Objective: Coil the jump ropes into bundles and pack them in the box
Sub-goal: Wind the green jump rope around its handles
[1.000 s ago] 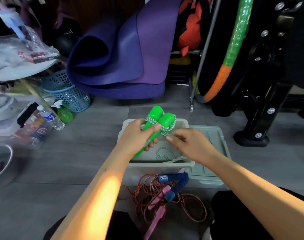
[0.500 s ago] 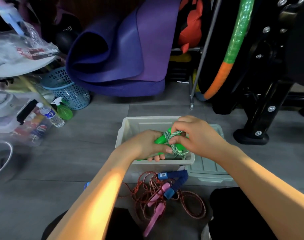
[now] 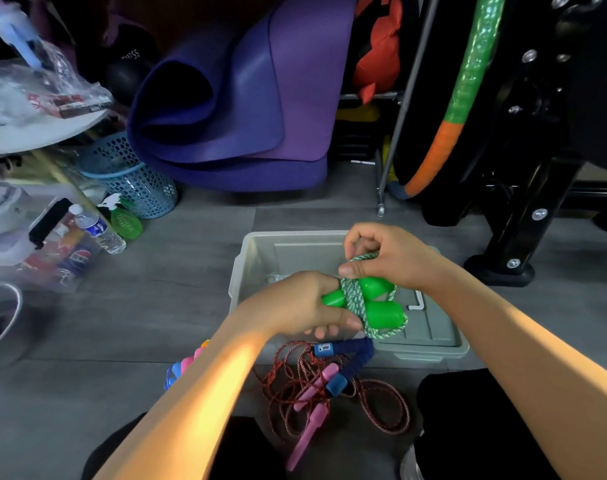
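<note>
My left hand [image 3: 300, 306] grips the two bright green handles of a jump rope [image 3: 376, 308], held side by side above the grey plastic box [image 3: 257, 251]. Its green-and-white cord is wound around the handles. My right hand [image 3: 386, 256] pinches a loop of that cord just above the handles. On the floor in front of the box lies a tangle of red cord [image 3: 378, 407] with pink handles [image 3: 312, 415] and a rope with dark blue handles [image 3: 350, 353]. A multicoloured beaded piece [image 3: 184, 365] peeks out beside my left forearm.
The box's grey lid [image 3: 430, 330] lies to the right of the box. A rolled purple mat [image 3: 232, 109], a blue mesh basket [image 3: 135, 181], bottles [image 3: 99, 230] and clutter stand at the left and back. A black machine base [image 3: 502, 268] and a hoop [image 3: 464, 95] stand at the right.
The green handles came down from upright above the box's back rim to lie nearly level over the box. My right hand moved from the cord's end to holding a loop over them.
</note>
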### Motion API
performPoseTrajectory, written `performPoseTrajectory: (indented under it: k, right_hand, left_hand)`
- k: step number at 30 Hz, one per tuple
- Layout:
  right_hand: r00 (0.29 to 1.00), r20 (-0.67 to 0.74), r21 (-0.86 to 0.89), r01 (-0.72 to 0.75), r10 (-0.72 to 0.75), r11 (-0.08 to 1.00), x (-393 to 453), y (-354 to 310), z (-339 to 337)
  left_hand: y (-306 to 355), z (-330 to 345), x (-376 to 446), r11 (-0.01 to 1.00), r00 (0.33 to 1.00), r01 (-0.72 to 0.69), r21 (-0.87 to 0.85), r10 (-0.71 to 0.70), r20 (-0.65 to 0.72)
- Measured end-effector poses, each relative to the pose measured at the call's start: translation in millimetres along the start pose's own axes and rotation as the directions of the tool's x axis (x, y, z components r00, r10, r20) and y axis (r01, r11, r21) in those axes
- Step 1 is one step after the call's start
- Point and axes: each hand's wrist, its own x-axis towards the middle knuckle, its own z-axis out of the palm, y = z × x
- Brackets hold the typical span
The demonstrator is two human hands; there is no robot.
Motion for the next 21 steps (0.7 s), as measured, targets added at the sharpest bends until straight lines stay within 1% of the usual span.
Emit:
performPoseTrajectory:
  k: [3, 5, 7, 9, 11, 13, 14, 15, 17, 18, 19, 21]
  right_hand:
    - [0.994, 0.054, 0.153, -0.1, 0.092, 0.983, 0.3, 3.2, 3.1]
    - [0.989, 0.042, 0.178, -0.145, 0.14, 0.973, 1.2, 4.9, 3.2]
    - [0.984, 0.036, 0.189, -0.176, 0.173, 0.966, -0.5, 2.6, 0.6]
    - [0.978, 0.055, 0.227, -0.211, 0.204, 0.951, -2.7, 2.8, -1.1]
    - [0.98, 0.076, 0.257, -0.2, 0.186, 0.946, -5.7, 2.2, 0.8]
    - [0.983, 0.082, 0.333, -0.181, 0.163, 0.925, -6.0, -0.7, 6.0]
    - [0.98, 0.1, 0.396, -0.199, 0.173, 0.896, -6.0, -2.1, 7.9]
    - [0.976, 0.132, 0.458, -0.213, 0.171, 0.863, -6.3, -3.0, 9.3]
    - [0.976, 0.168, 0.523, -0.206, 0.137, 0.827, -8.4, -4.2, 13.1]
    - [0.978, 0.16, 0.517, -0.196, 0.131, 0.833, -9.3, -4.5, 15.8]
    - [0.981, 0.14, 0.481, -0.187, 0.136, 0.856, -10.2, -4.1, 18.4]
    - [0.985, 0.068, 0.29, -0.173, 0.16, 0.941, -12.0, -5.5, 21.6]
  left_hand:
    - [0.2, -2.6, -4.3, 0.999, 0.999, -0.034, 0.004, 0.034, 0.013]
    - [-0.3, -4.3, -5.4, 0.999, 0.999, -0.031, 0.011, 0.032, -0.011]
    - [-1.3, -6.4, -6.6, 0.998, 0.998, -0.042, -0.045, 0.04, -0.042]
    - [-3.5, -9.9, -7.2, 0.987, 0.995, -0.049, -0.152, 0.035, -0.096]
    - [-7.3, -13.5, -7.1, 0.978, 0.989, -0.045, -0.202, 0.015, -0.148]
    - [-8.4, -14.7, -6.8, 0.977, 0.985, -0.076, -0.201, 0.042, -0.168]
    - [-8.4, -15.3, -6.4, 0.971, 0.979, -0.105, -0.215, 0.063, -0.192]
    - [-8.1, -16.8, -5.6, 0.958, 0.966, -0.137, -0.251, 0.073, -0.248]
    - [-7.6, -23.8, -4.2, 0.912, 0.921, -0.188, -0.365, 0.034, -0.389]
    - [-7.6, -27.4, -4.1, 0.894, 0.902, -0.2, -0.402, 0.008, -0.431]
    - [-8.0, -29.8, -4.0, 0.894, 0.889, -0.197, -0.404, -0.011, -0.457]
    - [-8.6, -30.0, -3.1, 0.925, 0.874, -0.166, -0.343, -0.023, -0.485]
